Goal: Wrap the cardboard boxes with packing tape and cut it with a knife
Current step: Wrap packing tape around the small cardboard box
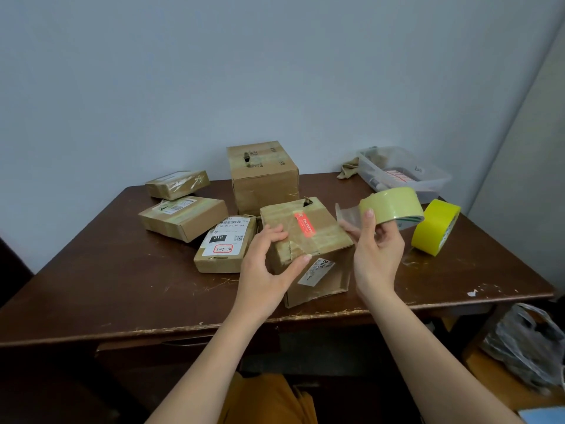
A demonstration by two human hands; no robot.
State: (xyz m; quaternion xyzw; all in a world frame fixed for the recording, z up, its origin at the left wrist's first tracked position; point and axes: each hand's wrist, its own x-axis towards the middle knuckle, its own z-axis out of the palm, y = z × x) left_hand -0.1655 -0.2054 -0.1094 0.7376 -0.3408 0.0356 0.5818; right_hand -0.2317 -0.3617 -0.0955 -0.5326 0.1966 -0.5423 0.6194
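Note:
A cardboard box [318, 240] with a red sticker on top stands near the table's front edge. My left hand [269, 264] grips its near left corner, thumb on the front face and fingers on top. My right hand [377, 252] holds a pale green roll of packing tape [393, 209] just right of the box, above the table. A short clear strip of tape [347, 214] hangs loose from the roll toward the box. No knife is in view.
On the brown table [122, 286] lie a tall box [264, 179] behind, three flat parcels [224, 244] at the left, a yellow tape roll [435, 228] at the right and a clear plastic bin [403, 172] at the back right. A plastic bag [526, 347] sits below right.

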